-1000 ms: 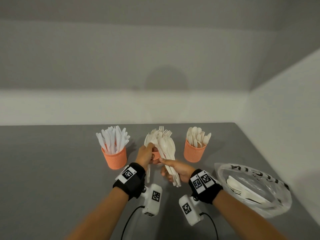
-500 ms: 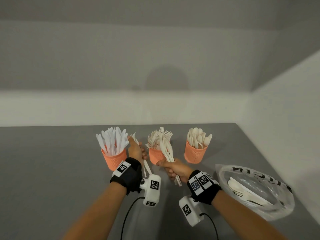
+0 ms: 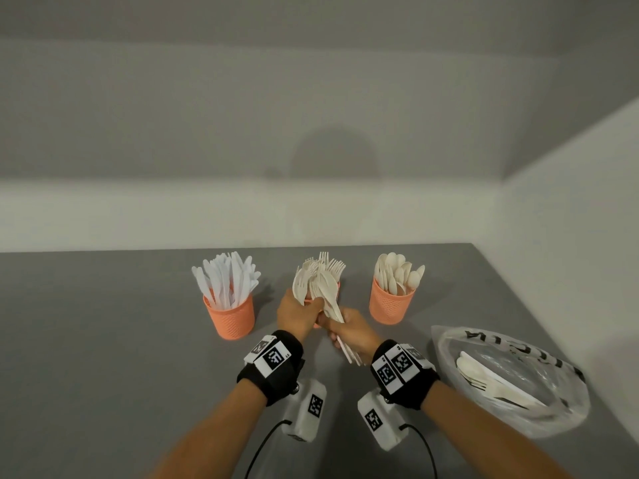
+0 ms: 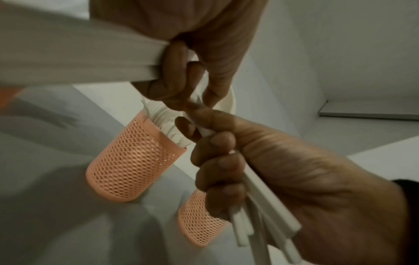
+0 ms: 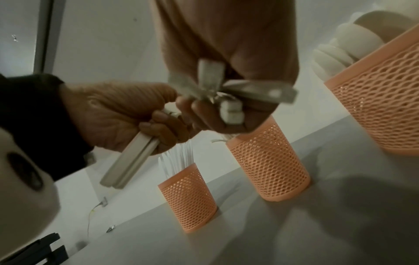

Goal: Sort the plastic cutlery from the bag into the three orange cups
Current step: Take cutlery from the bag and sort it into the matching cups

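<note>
Three orange mesh cups stand in a row: the knife cup (image 3: 230, 314), the fork cup (image 5: 269, 165) mostly hidden behind my hands in the head view, and the spoon cup (image 3: 390, 302). My right hand (image 3: 340, 331) grips a mixed cutlery bundle (image 3: 328, 295) by the handles, just in front of the fork cup. My left hand (image 3: 304, 305) is right against it and holds a few white pieces (image 3: 300, 288) by their handles (image 5: 129, 165). The clear plastic bag (image 3: 539, 402) lies to the right with some cutlery (image 3: 491, 378) inside.
The grey table (image 3: 103, 357) ends at a white wall (image 3: 570, 254) on the right, close behind the bag. A pale wall runs behind the cups. Black cables (image 3: 256, 454) hang from both wrist cameras over the near table.
My left hand has come back rightwards from the knife cup to the bundle and now holds a few pieces beside my right hand. The right hand has stayed almost still.
</note>
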The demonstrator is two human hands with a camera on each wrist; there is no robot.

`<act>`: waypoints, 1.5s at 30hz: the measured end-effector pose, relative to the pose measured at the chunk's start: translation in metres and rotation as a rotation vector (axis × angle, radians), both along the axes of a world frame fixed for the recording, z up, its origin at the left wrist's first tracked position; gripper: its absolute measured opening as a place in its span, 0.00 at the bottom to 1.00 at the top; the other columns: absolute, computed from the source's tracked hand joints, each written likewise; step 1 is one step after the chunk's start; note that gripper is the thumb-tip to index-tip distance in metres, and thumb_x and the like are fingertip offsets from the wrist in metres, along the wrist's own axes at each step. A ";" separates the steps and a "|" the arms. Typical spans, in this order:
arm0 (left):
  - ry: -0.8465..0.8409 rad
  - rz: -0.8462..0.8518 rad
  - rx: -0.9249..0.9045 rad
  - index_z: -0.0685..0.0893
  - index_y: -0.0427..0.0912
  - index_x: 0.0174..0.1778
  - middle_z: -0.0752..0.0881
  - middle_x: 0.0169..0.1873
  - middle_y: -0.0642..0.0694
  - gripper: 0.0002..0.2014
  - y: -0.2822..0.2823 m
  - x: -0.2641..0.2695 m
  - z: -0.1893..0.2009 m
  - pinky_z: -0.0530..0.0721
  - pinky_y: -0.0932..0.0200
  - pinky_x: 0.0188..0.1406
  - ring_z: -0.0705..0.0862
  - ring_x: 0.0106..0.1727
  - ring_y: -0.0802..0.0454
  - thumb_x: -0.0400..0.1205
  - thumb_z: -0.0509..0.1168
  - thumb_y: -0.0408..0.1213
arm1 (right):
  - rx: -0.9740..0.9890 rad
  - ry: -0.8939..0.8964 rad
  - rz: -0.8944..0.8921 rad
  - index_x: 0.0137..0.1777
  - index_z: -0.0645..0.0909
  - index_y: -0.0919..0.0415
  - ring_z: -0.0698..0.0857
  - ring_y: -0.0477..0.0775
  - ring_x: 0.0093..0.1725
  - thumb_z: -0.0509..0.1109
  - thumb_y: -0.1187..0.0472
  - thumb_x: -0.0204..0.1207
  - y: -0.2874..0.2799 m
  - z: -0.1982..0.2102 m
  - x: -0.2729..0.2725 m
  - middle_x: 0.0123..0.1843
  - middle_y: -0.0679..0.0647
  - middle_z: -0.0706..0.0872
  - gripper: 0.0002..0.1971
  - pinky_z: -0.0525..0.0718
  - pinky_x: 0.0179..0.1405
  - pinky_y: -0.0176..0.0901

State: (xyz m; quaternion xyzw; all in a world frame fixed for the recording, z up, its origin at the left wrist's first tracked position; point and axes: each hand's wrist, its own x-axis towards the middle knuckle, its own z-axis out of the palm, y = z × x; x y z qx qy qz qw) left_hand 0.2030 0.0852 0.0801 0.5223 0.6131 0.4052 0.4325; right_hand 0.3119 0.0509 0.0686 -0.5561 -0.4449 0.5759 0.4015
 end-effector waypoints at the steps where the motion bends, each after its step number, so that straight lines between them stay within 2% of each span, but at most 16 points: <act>1: 0.015 0.010 0.006 0.82 0.34 0.53 0.87 0.44 0.40 0.12 0.001 -0.001 -0.001 0.83 0.53 0.48 0.85 0.46 0.44 0.74 0.67 0.31 | -0.016 0.036 0.015 0.42 0.76 0.59 0.73 0.42 0.15 0.67 0.59 0.79 -0.001 0.000 0.000 0.18 0.47 0.73 0.07 0.72 0.15 0.32; 4: 0.035 0.026 0.049 0.82 0.31 0.46 0.86 0.36 0.37 0.08 -0.001 -0.002 -0.002 0.83 0.52 0.42 0.84 0.39 0.41 0.75 0.66 0.30 | -0.078 0.139 0.033 0.47 0.77 0.58 0.80 0.46 0.19 0.63 0.51 0.81 -0.002 0.002 0.001 0.23 0.49 0.75 0.10 0.82 0.21 0.36; 6: -0.021 0.057 0.083 0.82 0.32 0.48 0.87 0.39 0.37 0.08 -0.003 -0.002 -0.002 0.84 0.51 0.43 0.86 0.41 0.40 0.76 0.64 0.30 | -0.112 0.192 0.017 0.44 0.76 0.58 0.79 0.46 0.18 0.60 0.49 0.82 -0.002 0.003 0.000 0.24 0.50 0.75 0.13 0.80 0.19 0.36; 8: -0.100 0.088 0.067 0.81 0.34 0.51 0.86 0.38 0.40 0.08 -0.007 0.001 0.000 0.81 0.58 0.35 0.85 0.40 0.45 0.78 0.63 0.28 | -0.127 0.249 -0.008 0.42 0.75 0.59 0.74 0.44 0.16 0.58 0.49 0.83 -0.002 0.004 0.000 0.22 0.48 0.75 0.15 0.74 0.16 0.32; 12: -0.331 0.065 -0.051 0.80 0.34 0.47 0.81 0.28 0.43 0.05 -0.014 0.005 0.006 0.71 0.71 0.13 0.79 0.17 0.61 0.77 0.63 0.23 | -0.083 0.195 -0.027 0.44 0.75 0.57 0.70 0.43 0.14 0.56 0.52 0.84 -0.004 0.005 -0.002 0.23 0.48 0.74 0.12 0.69 0.13 0.30; 16: -0.409 0.059 -0.155 0.81 0.33 0.42 0.80 0.18 0.48 0.03 -0.015 0.005 0.003 0.68 0.74 0.11 0.74 0.12 0.63 0.79 0.62 0.25 | -0.011 0.101 -0.003 0.47 0.76 0.53 0.74 0.43 0.16 0.58 0.53 0.84 -0.004 0.000 -0.003 0.22 0.45 0.79 0.08 0.72 0.15 0.33; 20: -0.410 0.175 -0.118 0.78 0.39 0.31 0.80 0.19 0.48 0.18 -0.009 -0.005 0.000 0.76 0.68 0.18 0.79 0.21 0.54 0.86 0.55 0.39 | 0.081 -0.029 -0.053 0.50 0.74 0.53 0.79 0.40 0.19 0.57 0.58 0.84 0.001 -0.006 0.002 0.27 0.47 0.79 0.05 0.80 0.20 0.34; 23: -0.480 0.217 -0.104 0.73 0.41 0.29 0.75 0.10 0.51 0.22 -0.004 -0.015 0.005 0.77 0.60 0.25 0.78 0.15 0.57 0.87 0.51 0.47 | 0.076 -0.071 -0.045 0.52 0.72 0.55 0.73 0.44 0.16 0.58 0.57 0.84 0.000 -0.009 0.007 0.26 0.52 0.74 0.04 0.74 0.15 0.35; 26: -0.479 0.160 -0.083 0.70 0.43 0.28 0.68 0.07 0.53 0.20 -0.001 -0.021 0.013 0.68 0.62 0.22 0.67 0.09 0.60 0.85 0.56 0.47 | 0.036 -0.028 0.001 0.47 0.75 0.53 0.67 0.44 0.16 0.61 0.57 0.82 -0.003 -0.007 0.008 0.25 0.51 0.71 0.03 0.66 0.14 0.33; 28: -0.376 0.090 -0.093 0.71 0.44 0.26 0.68 0.07 0.54 0.18 0.002 -0.024 0.016 0.65 0.65 0.19 0.64 0.10 0.61 0.82 0.63 0.45 | 0.022 -0.013 0.021 0.44 0.75 0.53 0.64 0.43 0.16 0.61 0.56 0.81 -0.004 -0.005 0.007 0.25 0.51 0.69 0.05 0.63 0.14 0.33; 31: -0.219 -0.001 -0.043 0.79 0.42 0.33 0.73 0.13 0.56 0.10 0.002 -0.024 0.021 0.69 0.67 0.18 0.69 0.14 0.63 0.79 0.67 0.41 | 0.155 -0.202 0.028 0.45 0.74 0.46 0.68 0.42 0.15 0.59 0.55 0.83 -0.002 -0.007 0.002 0.26 0.53 0.72 0.05 0.68 0.16 0.36; 34: -0.156 0.011 0.041 0.84 0.39 0.42 0.84 0.31 0.46 0.07 0.000 -0.017 0.024 0.81 0.59 0.37 0.82 0.31 0.54 0.77 0.70 0.40 | 0.238 -0.396 -0.015 0.53 0.73 0.41 0.76 0.46 0.20 0.57 0.53 0.83 0.001 -0.011 -0.002 0.29 0.54 0.78 0.06 0.75 0.20 0.39; 36: -0.123 0.011 0.064 0.85 0.40 0.41 0.89 0.40 0.41 0.09 0.000 -0.013 0.023 0.83 0.52 0.49 0.87 0.43 0.46 0.75 0.72 0.42 | 0.288 -0.545 -0.050 0.61 0.76 0.48 0.84 0.54 0.31 0.57 0.55 0.82 0.005 -0.013 -0.003 0.35 0.57 0.85 0.11 0.83 0.31 0.45; 39: -0.015 0.012 0.079 0.84 0.45 0.34 0.90 0.38 0.42 0.11 -0.001 -0.005 0.020 0.84 0.54 0.47 0.88 0.43 0.46 0.72 0.74 0.48 | 0.371 -0.797 -0.040 0.72 0.71 0.56 0.86 0.64 0.46 0.58 0.60 0.81 0.008 -0.015 -0.004 0.46 0.62 0.88 0.19 0.84 0.47 0.55; 43: 0.081 0.054 0.101 0.87 0.42 0.47 0.89 0.42 0.46 0.18 -0.003 0.002 0.016 0.81 0.59 0.44 0.87 0.45 0.49 0.72 0.71 0.53 | 0.397 -0.902 -0.003 0.77 0.64 0.58 0.85 0.65 0.51 0.58 0.65 0.80 0.005 -0.013 -0.006 0.50 0.64 0.87 0.24 0.81 0.48 0.52; 45: 0.090 0.066 0.109 0.86 0.39 0.48 0.89 0.41 0.46 0.17 -0.003 0.005 0.016 0.79 0.60 0.41 0.86 0.44 0.49 0.74 0.70 0.50 | 0.396 -0.923 0.003 0.75 0.65 0.61 0.85 0.65 0.49 0.58 0.67 0.79 0.005 -0.016 -0.007 0.49 0.64 0.86 0.23 0.80 0.47 0.52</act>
